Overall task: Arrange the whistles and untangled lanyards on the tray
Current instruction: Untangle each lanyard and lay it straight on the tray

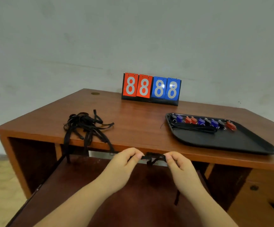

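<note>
A black lanyard is stretched between the two hands just in front of the near edge of the wooden tabletop. One end of the stretch is pinched by the left hand, with thumb and curled fingers closed on the strap; the other is pinched in the same way by the right hand. A short tangle or knot is seen in the middle of the held strap, with loose loops hanging below it. From the left hand the strap is led up and to the left toward a tangled pile of black lanyards, which lies on the left part of the tabletop; several of its strands are draped over the front edge.

On the right part of the tabletop a black tray is set, well apart from the pile. Along its far side a row of whistles in red, blue and black is laid out, and a bundle of dark cords is stretched just beside the row, toward the near side. The rest of the tray's floor is left bare.

At the back of the tabletop, against the wall, a flip scoreboard is stood upright; two red and two blue cards are shown, each bearing an 8.
</note>
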Demonstrator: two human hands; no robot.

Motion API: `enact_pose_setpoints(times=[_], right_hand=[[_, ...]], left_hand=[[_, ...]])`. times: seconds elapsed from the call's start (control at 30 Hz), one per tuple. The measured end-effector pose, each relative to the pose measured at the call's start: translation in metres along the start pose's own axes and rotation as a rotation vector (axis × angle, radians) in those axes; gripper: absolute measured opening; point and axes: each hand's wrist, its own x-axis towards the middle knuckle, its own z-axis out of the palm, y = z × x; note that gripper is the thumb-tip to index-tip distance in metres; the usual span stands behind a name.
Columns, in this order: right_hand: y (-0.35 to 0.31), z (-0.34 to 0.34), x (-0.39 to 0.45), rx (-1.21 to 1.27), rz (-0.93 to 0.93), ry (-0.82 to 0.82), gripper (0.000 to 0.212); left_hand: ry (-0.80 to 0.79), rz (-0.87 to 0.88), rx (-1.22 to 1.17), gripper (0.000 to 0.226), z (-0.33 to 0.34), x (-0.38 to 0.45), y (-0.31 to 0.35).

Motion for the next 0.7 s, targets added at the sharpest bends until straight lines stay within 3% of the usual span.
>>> enact_pose_setpoints(times=[0.13,0.23,0.27,0.37,0.47,0.53,0.7], right_hand=[[0.023,0.016,-0.009,-0.084,0.018,-0.074,0.025],[0.024,0.014,-0.012,-0.102,-0.011,0.005,0.013],[0.023,0.014,-0.014,-0.099,-0.03,0.023,0.023],[0.014,0.02,-0.022,-0.079,-0.114,-0.105,0.039],[0.008,0.031,-0.029,-0.057,-0.177,-0.258,0.025],[0.008,0.035,-0.032,0.004,-0.146,-0.282,0.018],[0.014,0.027,-0.029,-0.015,-0.125,-0.277,0.032]], left_hand=[[-0.014,-0.07,0.077,0.02,0.01,-0.011,-0.031],[0.014,-0.04,0.076,0.02,0.008,-0.008,-0.036],[0.009,-0.032,0.069,0.019,0.008,-0.009,-0.035],[-0.034,0.019,0.077,0.017,0.017,-0.014,-0.033],[-0.029,0.053,0.023,0.018,0.024,-0.016,-0.027],[-0.033,0.046,-0.001,0.02,0.024,-0.018,-0.025],[-0.111,-0.061,0.07,0.021,0.015,-0.019,-0.03]])
